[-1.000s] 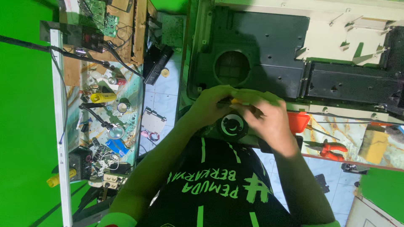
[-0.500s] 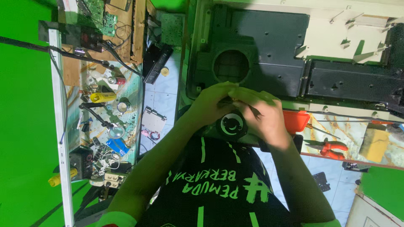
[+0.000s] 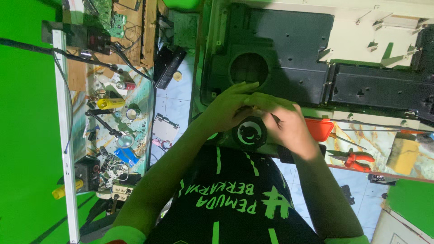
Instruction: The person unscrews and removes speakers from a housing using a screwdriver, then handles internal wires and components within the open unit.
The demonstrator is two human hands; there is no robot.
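Housing [image 3: 289, 49], black and rectangular with 1 round opening [image 3: 250, 68], is the largest item we see; it lies across the top of the head view on a pale panel [image 3: 361, 13]. Left of it we note a cluttered desk [image 3: 140, 97] bearing a yellow cylinder [image 3: 110, 103], a magnifier on a flexible arm [image 3: 124, 140] and assorted small parts. Right of the hands, a second surface carries 1 orange tray [image 3: 319, 129], red-handled pliers [image 3: 357, 159] and a yellow sponge block [image 3: 403, 156].

Below the housing opening, we see both hands meet over 1 small round speaker [image 3: 249, 133], black with a ringed centre, which sits just above the black shirt. Our left hand [image 3: 226, 110] curls its fingers toward the right hand, the grip narrow on something at the speaker's upper edge; what it pinches is too small to tell. Our right hand [image 3: 287, 124] is closed in a narrow grip on a thin dark tool [image 3: 275, 118], whose tip points toward the left fingertips. Both hands touch each other above the speaker.
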